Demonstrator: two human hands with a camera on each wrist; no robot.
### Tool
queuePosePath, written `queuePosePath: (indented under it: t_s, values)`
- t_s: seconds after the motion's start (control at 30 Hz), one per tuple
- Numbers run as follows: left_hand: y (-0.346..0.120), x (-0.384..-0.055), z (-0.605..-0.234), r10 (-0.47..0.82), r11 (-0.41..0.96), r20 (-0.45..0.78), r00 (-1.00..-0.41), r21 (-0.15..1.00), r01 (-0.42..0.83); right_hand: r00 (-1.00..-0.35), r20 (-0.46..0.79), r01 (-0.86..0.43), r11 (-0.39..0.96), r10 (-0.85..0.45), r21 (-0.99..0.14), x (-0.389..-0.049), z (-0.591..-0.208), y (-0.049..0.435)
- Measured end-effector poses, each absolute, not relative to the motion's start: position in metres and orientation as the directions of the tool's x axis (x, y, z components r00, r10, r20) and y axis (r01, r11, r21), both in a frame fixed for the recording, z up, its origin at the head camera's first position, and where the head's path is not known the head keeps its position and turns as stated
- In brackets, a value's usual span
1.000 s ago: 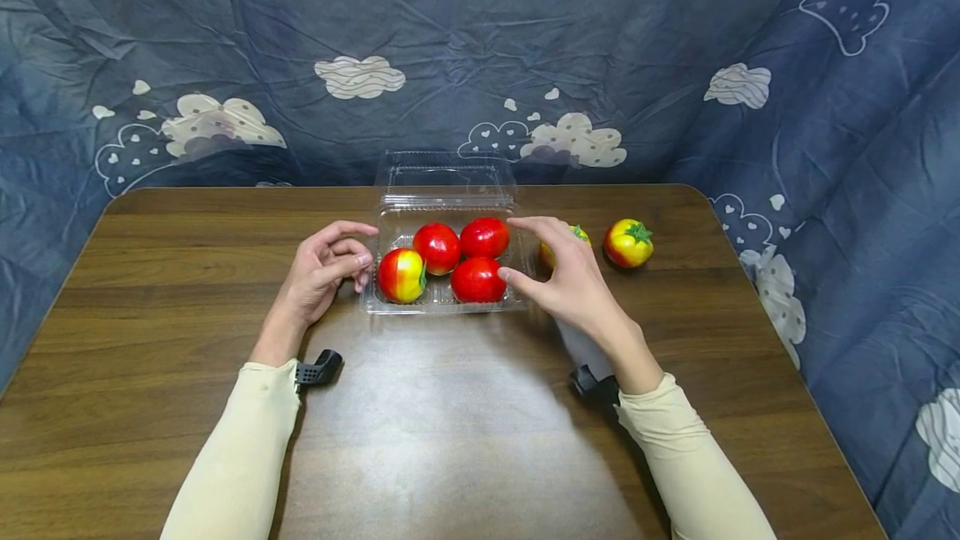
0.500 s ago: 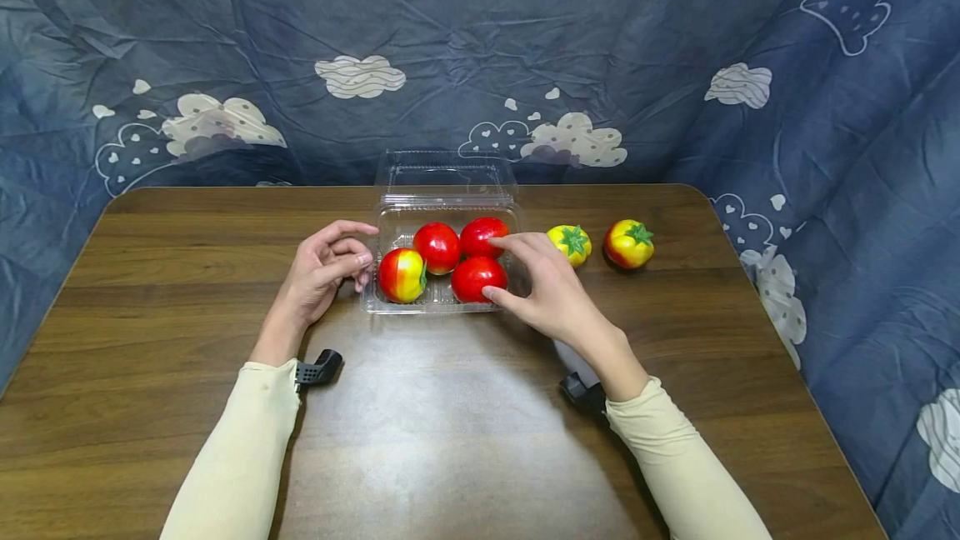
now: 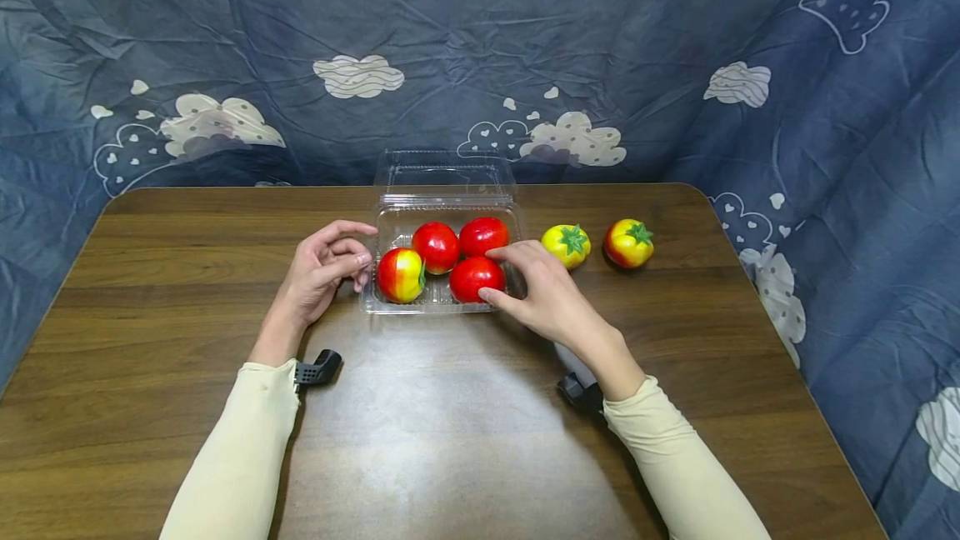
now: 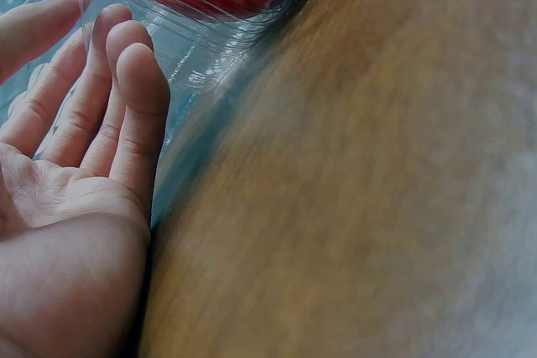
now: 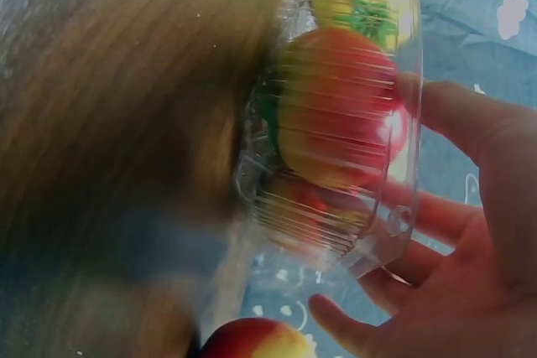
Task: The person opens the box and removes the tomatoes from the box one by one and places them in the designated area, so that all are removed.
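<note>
A clear plastic clamshell box (image 3: 442, 309) stands on the table with its lid raised at the back. Inside lie several glossy tomato-like toy fruits; the front-left fruit (image 3: 401, 276) shows yellow and a green leaf on its right side. My right hand (image 3: 551, 294) reaches over the box's right side, thumb and fingers round the front-right red fruit (image 3: 476, 278). In the right wrist view, this fruit (image 5: 340, 111) shows through the ribbed wall. My left hand (image 3: 322, 269) lies beside the box's left wall, fingers loosely bent and holding nothing; whether they touch the wall, I cannot tell.
Right of the box, a yellow toy fruit (image 3: 567, 246) and a red-and-yellow one (image 3: 629, 243) rest on the brown wooden table (image 3: 420, 440). Behind the table's far edge hangs a blue cloud-patterned curtain (image 3: 285, 23).
My right hand has moved left and slightly down, from the box's right side to the front-right fruit, uncovering the yellow fruit on the table. My left hand stays still.
</note>
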State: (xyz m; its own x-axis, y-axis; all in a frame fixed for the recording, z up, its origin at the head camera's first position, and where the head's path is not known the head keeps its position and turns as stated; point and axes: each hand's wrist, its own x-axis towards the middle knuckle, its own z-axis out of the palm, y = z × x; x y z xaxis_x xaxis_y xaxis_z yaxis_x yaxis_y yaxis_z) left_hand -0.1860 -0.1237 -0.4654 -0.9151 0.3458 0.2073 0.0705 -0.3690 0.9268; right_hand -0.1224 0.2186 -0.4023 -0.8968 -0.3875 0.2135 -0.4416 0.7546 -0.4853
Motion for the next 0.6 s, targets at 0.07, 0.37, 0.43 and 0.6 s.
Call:
queuePosePath:
  t_s: [0.07, 0.37, 0.43, 0.6]
  values:
    - [-0.124, -0.1857, -0.4653, 0.345, -0.368, 0.207, -0.915, 0.927, 0.071, -0.902, 0.217, -0.432, 0.757, -0.373, -0.491, -0.1228, -0.4027, 0.2184]
    - [-0.1234, -0.1858, -0.465, 0.347, -0.364, 0.202, -0.916, 0.929, 0.067, -0.913, 0.276, -0.405, 0.74, -0.3, -0.537, -0.1232, -0.4043, 0.2171]
    - [-0.1233, -0.1861, -0.4654, 0.346, -0.366, 0.202, -0.916, 0.928, 0.067, -0.912, 0.297, -0.406, 0.735, -0.285, -0.542, -0.1228, -0.4042, 0.217]
    - [-0.124, -0.1868, -0.4657, 0.346, -0.369, 0.204, -0.916, 0.927, 0.067, -0.902, 0.347, -0.418, 0.721, -0.257, -0.553, -0.1227, -0.4027, 0.2162]
